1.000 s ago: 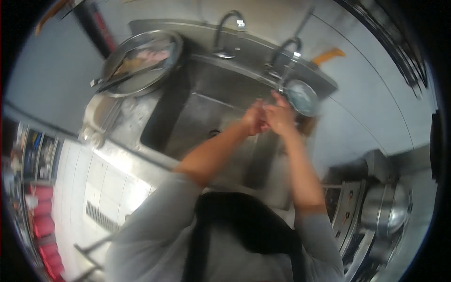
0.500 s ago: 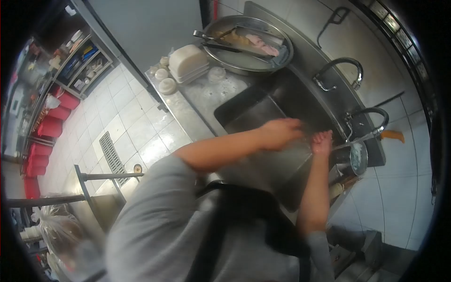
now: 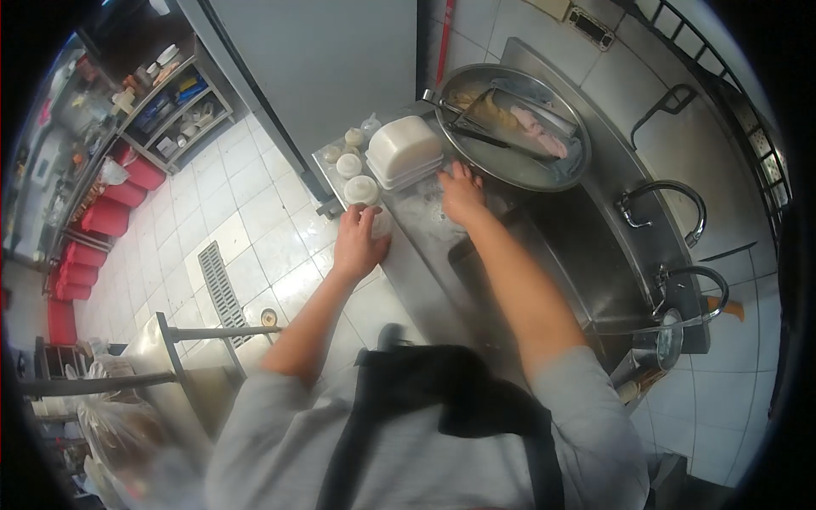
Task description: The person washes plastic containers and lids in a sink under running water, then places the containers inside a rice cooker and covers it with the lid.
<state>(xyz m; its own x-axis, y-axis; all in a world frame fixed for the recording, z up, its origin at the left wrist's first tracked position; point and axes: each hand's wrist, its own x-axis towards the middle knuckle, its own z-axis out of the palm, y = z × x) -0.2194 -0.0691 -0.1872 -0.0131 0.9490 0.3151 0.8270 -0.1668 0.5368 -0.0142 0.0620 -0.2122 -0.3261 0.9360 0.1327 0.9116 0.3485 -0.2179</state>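
Observation:
My left hand [image 3: 359, 242] is at the counter's left edge, beside the nearest white-capped bottle [image 3: 361, 189]. Its fingers curl round a small translucent rounded thing [image 3: 381, 223], whose kind I cannot make out. Further right, my right hand [image 3: 461, 197] reaches over the wet counter with its fingers apart. Its fingertips lie close to a stack of white plastic containers [image 3: 406, 149]; whether they touch it I cannot tell. Whatever lies under the right palm is hidden.
A large steel bowl [image 3: 586, 140] holds tongs, a pink cloth and other items. The sink [image 3: 578, 255] has two curved taps [image 3: 693, 212] on its right. A metal pot [image 3: 670, 336] stands by the near tap. Several red bins [image 3: 106, 217] stand across the tiled floor.
Both hands have left the space above the sink and moved to the counter by the bottles and white containers. The camera view has shifted, so the counter sits further right and lower.

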